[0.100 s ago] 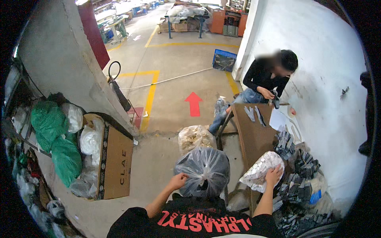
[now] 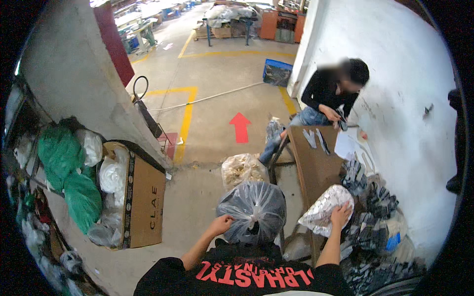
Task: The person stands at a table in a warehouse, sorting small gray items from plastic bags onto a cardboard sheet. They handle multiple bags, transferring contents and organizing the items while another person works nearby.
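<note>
Concrete workshop floor (image 2: 212,123) stretches away ahead, painted with yellow lines and a red arrow (image 2: 240,127), and a white wall (image 2: 395,74) runs down the right side. Front and centre, the person's left hand (image 2: 220,224) sits on the left flank of a big clear plastic bag (image 2: 253,209), knotted at the top; the fingers curl against the plastic, though whether they actually pinch a fold is not clear from this angle. Over on the right, the right hand (image 2: 340,215) is pressed, fingers spread, onto the lower right end of a smaller silvery-white filled bag (image 2: 326,209), which rests on the near end of a brown worktable (image 2: 316,167). So the hand lies on top of the bag's edge, not wrapped around it. The two bags sit near each other, the table edge between them.

Just beyond the clear bag stands another transparent bag (image 2: 241,170) with pale contents on the floor. Dark grey parts (image 2: 375,207) are heaped along the table's right side by the wall. Across the table, a co-worker in a black top (image 2: 328,98) crouches, hands busy with something small. Off to the left, a cardboard box (image 2: 143,202) holds white bags, with green sacks (image 2: 66,167) piled beside it.
</note>
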A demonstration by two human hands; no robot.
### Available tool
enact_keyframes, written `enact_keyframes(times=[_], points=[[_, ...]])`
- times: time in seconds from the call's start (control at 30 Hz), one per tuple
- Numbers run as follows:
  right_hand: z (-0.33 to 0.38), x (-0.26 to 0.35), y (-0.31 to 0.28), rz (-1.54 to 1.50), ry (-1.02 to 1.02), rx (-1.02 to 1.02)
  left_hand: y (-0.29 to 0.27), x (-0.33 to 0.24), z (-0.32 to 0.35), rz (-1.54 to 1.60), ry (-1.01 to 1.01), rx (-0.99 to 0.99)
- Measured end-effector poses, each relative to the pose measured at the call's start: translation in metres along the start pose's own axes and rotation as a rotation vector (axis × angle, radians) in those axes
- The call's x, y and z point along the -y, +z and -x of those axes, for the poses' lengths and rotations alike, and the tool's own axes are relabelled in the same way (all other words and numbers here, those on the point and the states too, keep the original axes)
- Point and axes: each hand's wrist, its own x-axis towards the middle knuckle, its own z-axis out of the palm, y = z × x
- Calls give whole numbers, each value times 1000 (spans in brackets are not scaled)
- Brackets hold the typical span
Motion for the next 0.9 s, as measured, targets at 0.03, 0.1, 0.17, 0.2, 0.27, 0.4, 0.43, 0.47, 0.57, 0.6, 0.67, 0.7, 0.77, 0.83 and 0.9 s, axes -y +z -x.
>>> enact_keyframes(times=[0.03, 0.1, 0.17, 0.2, 0.27, 0.4, 0.43, 0.47, 0.57, 0.6, 0.67, 0.7, 0.77, 0.83, 0.9], points=[[3, -3, -1, -16, 19, 28, 0, 2, 3, -48, 10, 44], [4, 4, -10, -53, -148, -27, -3, -2, 0, -83, 18, 91], [22, 17, -25, -205, -163, 2, -6, -9, -1, -140, 10, 191], [43, 28, -31, -252, -204, -106, -5, -14, -1, -168, 9, 243], [90, 47, -51, -333, -308, -243, 0, -27, -4, -254, 51, 336], [199, 45, -91, -633, -382, 15, 4, -54, -12, -615, 117, 626], [221, 36, -100, -814, -410, 101, 7, -63, -16, -723, 138, 702], [236, 22, -107, -817, -473, 104, 9, -71, -20, -746, 188, 807], [270, -38, -132, -741, -425, 93, 21, -103, -25, -796, 343, 988], [282, -59, -138, -708, -338, 59, 28, -114, -23, -854, 347, 982], [304, -101, -146, -658, -135, -46, 53, -147, -21, -918, 446, 1034], [312, -127, -149, -633, -54, -119, 71, -167, -21, -923, 527, 1003], [329, -185, -152, -527, 86, -263, 119, -209, -19, -943, 659, 923], [342, -239, -150, -449, 314, -448, 178, -253, -10, -703, 991, 725], [349, -304, -151, -392, 515, -448, 240, -293, 4, -422, 1206, 597]])
